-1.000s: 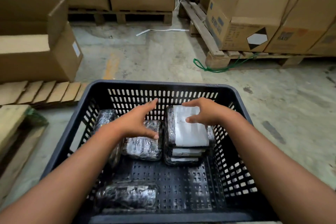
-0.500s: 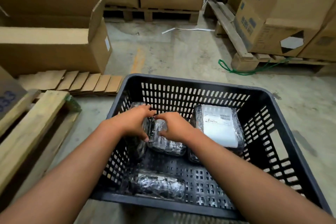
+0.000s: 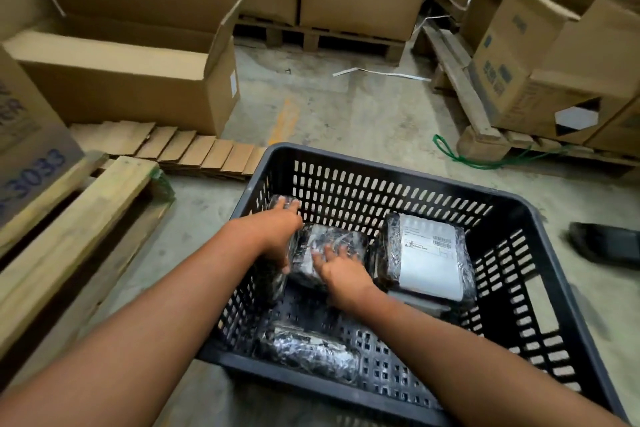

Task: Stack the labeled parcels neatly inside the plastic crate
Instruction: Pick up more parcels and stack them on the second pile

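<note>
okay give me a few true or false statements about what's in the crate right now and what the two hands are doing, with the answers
1. Both hands are inside the black crate. True.
2. The parcel with the white label facing up lies on the left side of the crate. False: it tops a stack on the right side.
3. The left hand and right hand are on the same wrapped parcel. True, left at its edge, right on top.
4. The crate stands on a wooden pallet. False: it stands on the concrete floor.
5. A wrapped parcel lies by the near wall, touched by neither hand. True.
</note>
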The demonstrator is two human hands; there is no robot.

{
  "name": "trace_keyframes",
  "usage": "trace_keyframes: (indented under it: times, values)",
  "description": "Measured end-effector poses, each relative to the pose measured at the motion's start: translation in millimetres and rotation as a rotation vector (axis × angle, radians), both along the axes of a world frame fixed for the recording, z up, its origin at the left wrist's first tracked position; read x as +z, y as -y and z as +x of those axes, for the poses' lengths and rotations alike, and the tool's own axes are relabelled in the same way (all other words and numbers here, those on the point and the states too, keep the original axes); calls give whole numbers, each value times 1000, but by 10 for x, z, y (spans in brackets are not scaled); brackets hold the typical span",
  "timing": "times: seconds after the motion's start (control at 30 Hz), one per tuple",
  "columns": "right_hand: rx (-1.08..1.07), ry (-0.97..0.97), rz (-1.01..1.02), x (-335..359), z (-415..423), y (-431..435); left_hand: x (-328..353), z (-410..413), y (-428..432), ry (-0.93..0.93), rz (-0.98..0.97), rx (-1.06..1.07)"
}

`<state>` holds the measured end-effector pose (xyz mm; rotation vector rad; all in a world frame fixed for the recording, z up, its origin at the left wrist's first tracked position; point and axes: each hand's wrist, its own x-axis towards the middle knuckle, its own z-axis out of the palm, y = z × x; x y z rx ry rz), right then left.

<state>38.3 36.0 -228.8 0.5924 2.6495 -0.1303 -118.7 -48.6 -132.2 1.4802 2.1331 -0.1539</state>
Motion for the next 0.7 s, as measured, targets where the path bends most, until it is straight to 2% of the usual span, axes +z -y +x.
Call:
trace_keyframes:
  times: [0.17,0.33,0.5,0.57,0.7]
  values:
    - [-48,-233,-144,417,-87,-266,42,2,20,42,53,40]
    - [-237,-458,-451,759,25,-657,35,-28,-21,59,116,43]
    - [-476,-594,-848,924,195,-945,17,-35,-127,203,364,82]
    - [-504,-622,-934,959,253,-998,32,-32,-179,276,500,115]
    - [-520,-789,-1015,966,332,-1009,72,-76,-219,379,550,171]
